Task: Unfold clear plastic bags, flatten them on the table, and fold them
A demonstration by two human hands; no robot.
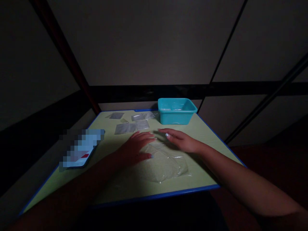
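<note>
At frame centre, the left hand (138, 147) and right hand (179, 140) are loosely open beside a clear plastic bag (166, 165); contact is indeterminable.

Clear plastic bag (166, 168), thin & see-thru, lies flat on pale green surface (204, 170), nr its blue front edge. Film is wrinkled, w/ shiny creases & a diagonal fold across upper R part; R & front edges uneven, sm. pt. sticking out at R. Far end sits btwn & just below L hand (136, 149) & R hand (181, 141); contact unclear. L edge hard to see, dim.
</note>
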